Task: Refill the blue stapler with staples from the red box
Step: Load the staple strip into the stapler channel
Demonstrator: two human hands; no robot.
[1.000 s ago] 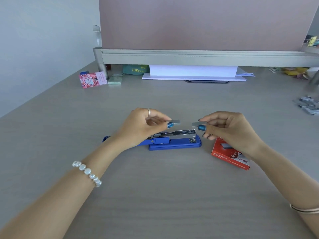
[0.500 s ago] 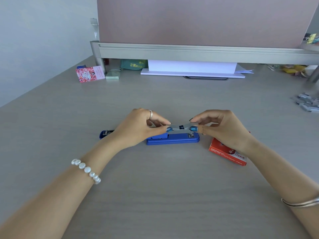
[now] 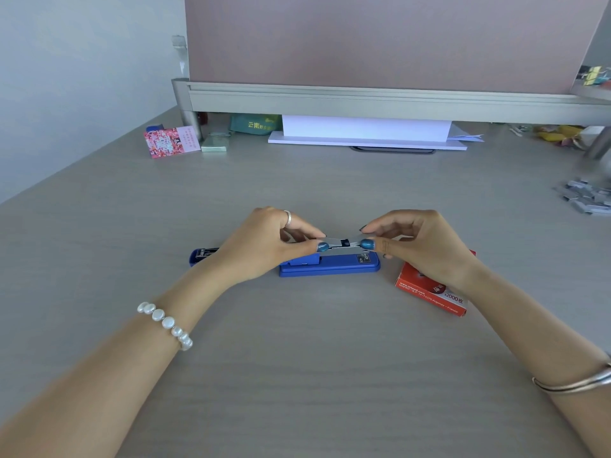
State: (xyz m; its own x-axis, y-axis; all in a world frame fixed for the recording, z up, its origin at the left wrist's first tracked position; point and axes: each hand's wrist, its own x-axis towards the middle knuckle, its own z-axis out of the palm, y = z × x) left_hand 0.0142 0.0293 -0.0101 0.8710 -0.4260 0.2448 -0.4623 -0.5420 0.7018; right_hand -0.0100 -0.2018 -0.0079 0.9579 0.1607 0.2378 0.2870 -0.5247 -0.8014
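Stapler [image 3: 330, 265] lies directly beneath both hands, left [image 3: 264, 246] and right [image 3: 426, 246].

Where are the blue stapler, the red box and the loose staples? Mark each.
blue stapler [image 3: 330, 265]: head view, base's front edge.
red box [image 3: 429, 294]: head view, printed top face.
loose staples [image 3: 587, 195]: head view, pile's middle.

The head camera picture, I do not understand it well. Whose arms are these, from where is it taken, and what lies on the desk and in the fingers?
The camera sits on a person's head and looks down at their own arms. On the grey wooden desk lies an opened blue plastic stapler; a red cardboard staple box lies to its right. The left hand and right hand each pinch a short silver strip of staples, ends nearly meeting just above the stapler's metal channel. Loose staple strips lie far right.
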